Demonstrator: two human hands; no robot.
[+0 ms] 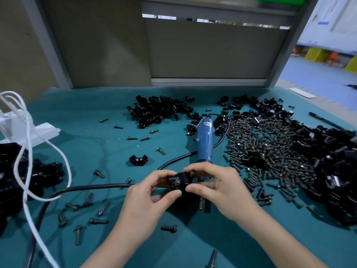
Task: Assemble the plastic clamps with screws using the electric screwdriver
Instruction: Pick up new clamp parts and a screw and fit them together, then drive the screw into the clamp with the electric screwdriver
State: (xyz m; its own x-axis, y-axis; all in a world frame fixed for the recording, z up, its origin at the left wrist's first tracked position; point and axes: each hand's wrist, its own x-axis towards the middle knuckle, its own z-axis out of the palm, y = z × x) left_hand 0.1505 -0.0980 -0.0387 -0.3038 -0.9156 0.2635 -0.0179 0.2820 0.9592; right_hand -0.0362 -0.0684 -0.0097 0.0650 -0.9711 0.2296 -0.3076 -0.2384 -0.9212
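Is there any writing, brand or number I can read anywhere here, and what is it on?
Nothing here can be read for certain.
White label on the blue electric screwdriver: a mark and small print, too blurred to read.
Wall posters at the far right: print too small and blurred to read.
Black clamp being assembled: no writing visible.
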